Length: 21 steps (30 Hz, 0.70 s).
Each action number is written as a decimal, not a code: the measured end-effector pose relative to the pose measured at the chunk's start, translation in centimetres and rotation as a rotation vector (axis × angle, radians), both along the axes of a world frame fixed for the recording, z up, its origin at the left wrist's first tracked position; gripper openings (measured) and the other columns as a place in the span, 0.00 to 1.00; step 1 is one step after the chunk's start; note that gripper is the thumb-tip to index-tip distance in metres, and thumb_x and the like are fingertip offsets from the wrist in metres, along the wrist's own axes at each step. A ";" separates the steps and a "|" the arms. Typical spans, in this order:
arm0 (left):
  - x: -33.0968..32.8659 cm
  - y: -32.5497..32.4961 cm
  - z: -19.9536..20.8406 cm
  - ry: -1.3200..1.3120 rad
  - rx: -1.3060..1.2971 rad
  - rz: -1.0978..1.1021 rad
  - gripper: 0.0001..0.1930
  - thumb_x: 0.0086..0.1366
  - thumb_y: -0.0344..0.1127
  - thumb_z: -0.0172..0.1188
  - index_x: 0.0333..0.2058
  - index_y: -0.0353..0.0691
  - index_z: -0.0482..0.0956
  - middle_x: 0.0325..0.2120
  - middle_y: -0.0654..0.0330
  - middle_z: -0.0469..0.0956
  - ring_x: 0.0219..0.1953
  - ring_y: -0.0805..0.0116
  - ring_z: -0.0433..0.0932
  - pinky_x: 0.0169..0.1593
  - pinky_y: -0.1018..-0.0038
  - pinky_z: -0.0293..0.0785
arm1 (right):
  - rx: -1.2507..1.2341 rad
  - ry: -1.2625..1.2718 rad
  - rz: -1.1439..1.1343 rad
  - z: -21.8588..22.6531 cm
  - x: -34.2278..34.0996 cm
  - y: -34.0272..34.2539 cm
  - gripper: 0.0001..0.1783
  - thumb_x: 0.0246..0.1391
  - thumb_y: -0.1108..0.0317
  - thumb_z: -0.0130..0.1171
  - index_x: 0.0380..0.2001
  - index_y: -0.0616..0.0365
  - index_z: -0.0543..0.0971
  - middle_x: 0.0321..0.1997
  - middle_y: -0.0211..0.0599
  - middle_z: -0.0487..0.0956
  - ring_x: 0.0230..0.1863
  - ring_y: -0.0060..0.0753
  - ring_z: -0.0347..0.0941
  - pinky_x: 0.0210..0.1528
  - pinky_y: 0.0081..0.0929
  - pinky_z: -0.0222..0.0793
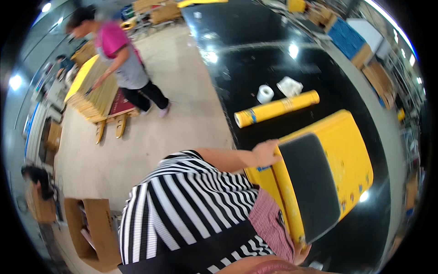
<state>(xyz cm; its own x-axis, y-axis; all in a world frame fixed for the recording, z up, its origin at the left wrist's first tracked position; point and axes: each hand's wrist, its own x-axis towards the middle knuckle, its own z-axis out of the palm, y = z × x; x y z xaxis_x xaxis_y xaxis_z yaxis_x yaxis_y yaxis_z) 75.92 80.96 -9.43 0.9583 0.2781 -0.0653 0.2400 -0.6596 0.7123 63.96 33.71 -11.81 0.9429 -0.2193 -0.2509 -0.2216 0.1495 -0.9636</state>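
On the black table [326, 66] in front of me lies a large yellow sheet [349, 157], with scuffs and small blue marks. It is folded or rolled along the side nearest my body. A dark grey panel [310, 185] with rounded far corners rests on top of it. My left hand [266, 154] grips the left end of the yellow near edge, beside a corner of the panel. At the opposite end, close to my body, my right hand [302, 255] holds the same edge; most of it is hidden by my clothing and the sheet.
Beyond the sheet lie a yellow roll [277, 108], a small white roll [265, 94] and crumpled white material [289, 86]. Left, a co-worker [121, 59] stands by stacked yellow boards [86, 89] on a pallet jack [120, 125]. An open cardboard box [102, 233] stands on the floor.
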 end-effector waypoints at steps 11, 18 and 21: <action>-0.7 -2.0 0.3 -0.370 0.594 -0.297 0.31 0.65 0.48 0.65 0.64 0.45 0.71 0.67 0.44 0.65 0.69 0.42 0.64 0.70 0.44 0.56 | -1.107 -0.025 -0.024 2.6 2.1 3.3 0.33 0.67 0.59 0.58 0.71 0.57 0.66 0.77 0.54 0.58 0.77 0.56 0.53 0.75 0.45 0.53; 2.4 -11.7 2.3 -0.364 0.541 -0.693 0.36 0.66 0.59 0.60 0.68 0.52 0.68 0.73 0.45 0.56 0.74 0.43 0.55 0.73 0.39 0.44 | -1.378 -0.387 -0.186 2.8 12.0 1.3 0.26 0.63 0.65 0.62 0.63 0.56 0.74 0.70 0.51 0.69 0.71 0.56 0.64 0.70 0.46 0.61; 10.2 -13.4 2.8 -0.214 0.549 -0.710 0.36 0.66 0.65 0.56 0.67 0.53 0.70 0.71 0.44 0.59 0.73 0.44 0.57 0.72 0.40 0.46 | -1.337 -0.546 -0.074 4.9 14.5 3.3 0.21 0.55 0.72 0.67 0.53 0.60 0.80 0.56 0.45 0.80 0.62 0.49 0.72 0.65 0.44 0.66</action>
<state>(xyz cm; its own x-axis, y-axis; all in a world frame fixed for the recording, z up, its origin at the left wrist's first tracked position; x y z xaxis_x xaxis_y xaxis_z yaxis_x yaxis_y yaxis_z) 86.15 67.55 -6.63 0.8922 -0.4403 0.1001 -0.4512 -0.8600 0.2385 78.43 37.03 -6.89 0.8282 -0.0487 0.5583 0.1811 -0.9195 -0.3488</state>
